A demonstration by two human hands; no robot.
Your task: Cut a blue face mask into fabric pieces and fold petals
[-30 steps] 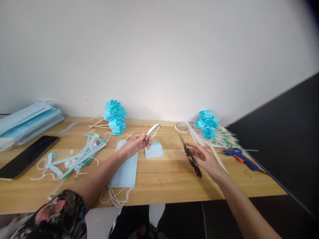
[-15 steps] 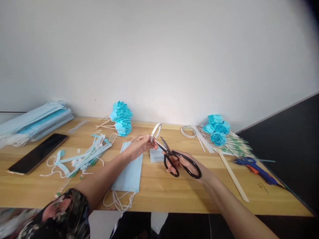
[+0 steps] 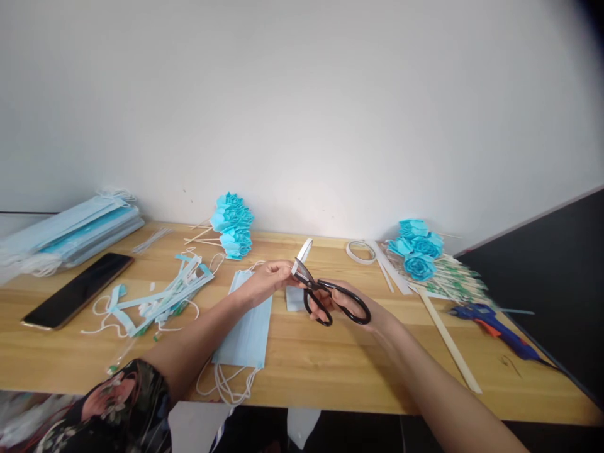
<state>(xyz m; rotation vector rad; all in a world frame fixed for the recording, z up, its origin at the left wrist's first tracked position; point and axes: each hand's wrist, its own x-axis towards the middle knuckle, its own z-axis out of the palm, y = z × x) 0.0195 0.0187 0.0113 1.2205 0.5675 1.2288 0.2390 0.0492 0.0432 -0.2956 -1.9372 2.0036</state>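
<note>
My left hand (image 3: pixel 272 277) pinches a narrow white tape ring (image 3: pixel 306 250), held up over the middle of the table. In my right hand (image 3: pixel 330 302) are black-handled scissors (image 3: pixel 312 285), fingers through the loops. Their blades meet the white tape right at my left fingertips; whether they cut into it I cannot tell. A light-blue face mask (image 3: pixel 243 340) lies flat beneath my left wrist. Behind the scissors a folded pale-blue piece (image 3: pixel 295 299) rests on the wood, partly covered by my hands.
At left lie a mask stack (image 3: pixel 89 229), a phone (image 3: pixel 78 290) and cut mask strips (image 3: pixel 160 305). Blue flowers (image 3: pixel 232 220) are by the wall. On the right are another tape roll (image 3: pixel 361 251), more flowers (image 3: pixel 418 245), sticks (image 3: pixel 460 280) and a blue glue gun (image 3: pixel 500 330).
The scissors have moved slightly left and up, their blades closing and now at the tape by my left fingers. The white ring has tilted to the right. The view has shifted a little.
</note>
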